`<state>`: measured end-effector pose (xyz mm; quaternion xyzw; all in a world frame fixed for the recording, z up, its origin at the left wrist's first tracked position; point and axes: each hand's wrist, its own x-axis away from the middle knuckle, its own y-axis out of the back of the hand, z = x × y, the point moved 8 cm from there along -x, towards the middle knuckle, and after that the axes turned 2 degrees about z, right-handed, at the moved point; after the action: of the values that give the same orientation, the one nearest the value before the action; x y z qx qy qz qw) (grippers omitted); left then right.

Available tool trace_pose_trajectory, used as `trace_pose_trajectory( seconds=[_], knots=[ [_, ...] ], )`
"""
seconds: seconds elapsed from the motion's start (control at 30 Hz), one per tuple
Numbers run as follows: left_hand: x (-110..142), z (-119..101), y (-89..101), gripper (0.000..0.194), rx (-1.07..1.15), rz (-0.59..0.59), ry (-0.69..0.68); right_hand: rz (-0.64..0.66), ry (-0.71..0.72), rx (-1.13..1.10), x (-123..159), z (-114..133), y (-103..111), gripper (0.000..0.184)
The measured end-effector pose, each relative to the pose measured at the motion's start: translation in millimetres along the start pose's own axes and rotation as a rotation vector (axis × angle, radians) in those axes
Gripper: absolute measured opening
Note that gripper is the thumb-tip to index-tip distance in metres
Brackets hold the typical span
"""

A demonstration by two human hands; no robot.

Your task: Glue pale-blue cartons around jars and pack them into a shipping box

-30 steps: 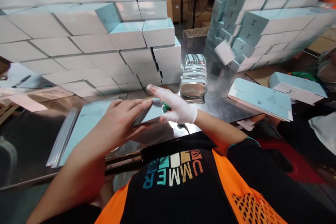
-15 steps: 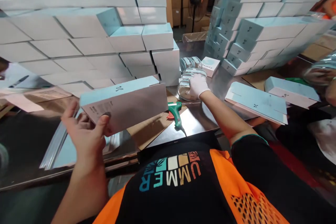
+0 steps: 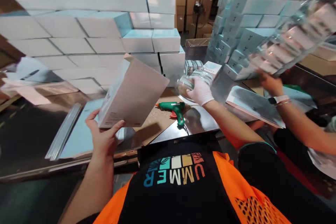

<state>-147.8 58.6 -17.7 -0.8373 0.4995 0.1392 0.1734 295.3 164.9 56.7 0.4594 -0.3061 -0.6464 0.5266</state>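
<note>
My bare left hand [image 3: 103, 134] grips a white box [image 3: 139, 94] by its lower end, thumb on the face and fingers behind. The box is tilted up, its far end raised. In a white glove, my right hand [image 3: 201, 91] has its fingers around a clear plastic pack [image 3: 185, 85] with rounded ends, whose contents I cannot make out. More such clear packs [image 3: 193, 66] lie just behind it. Between my hands a green glue gun [image 3: 172, 106] lies on its side on cardboard [image 3: 149, 126], its orange tip to the left.
White boxes [image 3: 99, 45] are stacked high at the left back, more boxes [image 3: 236, 35] at the right back. A small white box [image 3: 213, 67] stands beyond my right hand. Flat sheets [image 3: 78, 129] lie at left. A co-worker's hand [image 3: 271, 84] lifts a long clear pack [image 3: 294, 38] at right.
The white box in my left hand has been tipped more upright. The glue gun has turned, its tip now pointing left. At right, the co-worker has raised a long clear pack.
</note>
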Motion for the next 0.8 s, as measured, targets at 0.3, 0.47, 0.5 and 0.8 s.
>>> trace_pose_trajectory(
  seconds=[0.3,0.47,0.5,0.8],
  knots=[
    [21,43,1.0,0.117,-0.141,0.095,0.073,-0.023,0.723,0.121,26,129,107,0.055],
    [58,75,-31.0,0.110,-0.101,0.194,0.164,0.480,1.047,-0.068,52,208,81,0.039],
    [66,82,-37.2,0.108,-0.097,0.219,0.202,0.519,1.104,-0.171,57,220,82,0.044],
    [72,102,-24.8,0.108,-0.352,0.284,0.177,-0.092,0.613,-0.843,77,120,35,0.096]
  ],
)
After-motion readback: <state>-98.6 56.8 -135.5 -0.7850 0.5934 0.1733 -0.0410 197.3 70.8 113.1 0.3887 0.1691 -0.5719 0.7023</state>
